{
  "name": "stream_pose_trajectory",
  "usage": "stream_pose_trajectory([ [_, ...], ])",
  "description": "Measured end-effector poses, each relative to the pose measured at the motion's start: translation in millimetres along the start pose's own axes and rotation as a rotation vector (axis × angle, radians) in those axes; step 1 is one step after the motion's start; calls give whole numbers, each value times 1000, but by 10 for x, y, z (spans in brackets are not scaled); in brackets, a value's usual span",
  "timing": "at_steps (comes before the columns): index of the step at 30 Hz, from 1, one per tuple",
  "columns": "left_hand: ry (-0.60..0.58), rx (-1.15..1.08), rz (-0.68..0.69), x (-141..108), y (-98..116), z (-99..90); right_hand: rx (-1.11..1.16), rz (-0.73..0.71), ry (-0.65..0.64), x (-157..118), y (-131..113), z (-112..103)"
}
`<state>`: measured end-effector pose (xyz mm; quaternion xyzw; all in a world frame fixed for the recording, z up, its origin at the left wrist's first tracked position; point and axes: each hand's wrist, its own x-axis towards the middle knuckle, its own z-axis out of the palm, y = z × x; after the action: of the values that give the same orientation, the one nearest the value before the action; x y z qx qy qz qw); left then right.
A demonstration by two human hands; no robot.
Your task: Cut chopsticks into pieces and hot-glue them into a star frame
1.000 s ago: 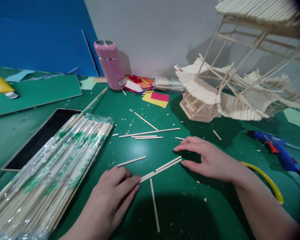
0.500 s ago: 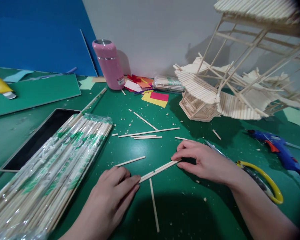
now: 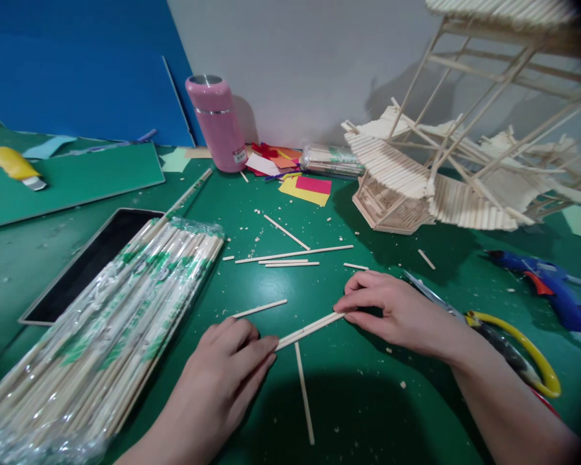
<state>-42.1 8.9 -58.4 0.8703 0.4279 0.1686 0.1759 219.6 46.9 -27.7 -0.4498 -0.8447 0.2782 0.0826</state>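
Between my two hands lie thin wooden sticks (image 3: 310,329), side by side and slanting up to the right. My left hand (image 3: 235,365) pinches their lower left end between thumb and fingers. At the upper right end, the thumb and fingertips of my right hand (image 3: 387,310) close on the sticks. One loose stick (image 3: 264,309) lies just above my left hand, and another (image 3: 304,394) points downward below the held ones. Several more cut sticks (image 3: 295,254) lie farther back on the green table (image 3: 368,413).
Plastic-wrapped sticks (image 3: 126,323) overlap a black tablet (image 3: 91,265) at left. A pink bottle (image 3: 217,126) and coloured paper (image 3: 305,188) stand behind. To the right are a stick model (image 3: 392,161), scissors (image 3: 430,294), yellow-handled pliers (image 3: 518,349) and a blue glue gun (image 3: 547,284).
The small gap visible between two of the held sticks has closed, and my hands are slightly nearer each other. The whole view has shifted a little.
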Motion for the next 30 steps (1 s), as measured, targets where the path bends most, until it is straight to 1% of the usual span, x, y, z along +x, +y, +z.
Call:
stream_pose_trajectory([
  [15, 16, 12, 31, 2, -3, -15, 13, 13, -3, -6, -10, -15],
  [23, 33, -6, 31, -12, -25, 29, 16, 21, -11, -1, 0, -24],
  [27, 17, -15, -7, -11, 4, 2, 33, 32, -26, -9, 5, -19],
  [30, -33, -59, -79, -41, 40, -88, 54, 40, -36, -20, 19, 1],
])
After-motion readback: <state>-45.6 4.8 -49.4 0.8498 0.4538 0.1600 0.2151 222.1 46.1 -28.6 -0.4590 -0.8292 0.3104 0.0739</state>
